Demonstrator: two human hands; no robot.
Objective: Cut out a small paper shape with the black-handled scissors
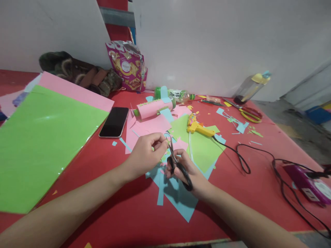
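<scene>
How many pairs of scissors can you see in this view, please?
2. The black-handled scissors are in the right hand, over the paper scraps; the red-and-yellow scissors lie at the far right, near the bottle. Paper could hide others.

Forearms are bare, as are left hand (146, 152) and right hand (190, 171).

One head cam, fwd & down over red table (248, 186); left hand (146, 153) & right hand (190, 172) close up, wall (219, 41) behind.
</scene>
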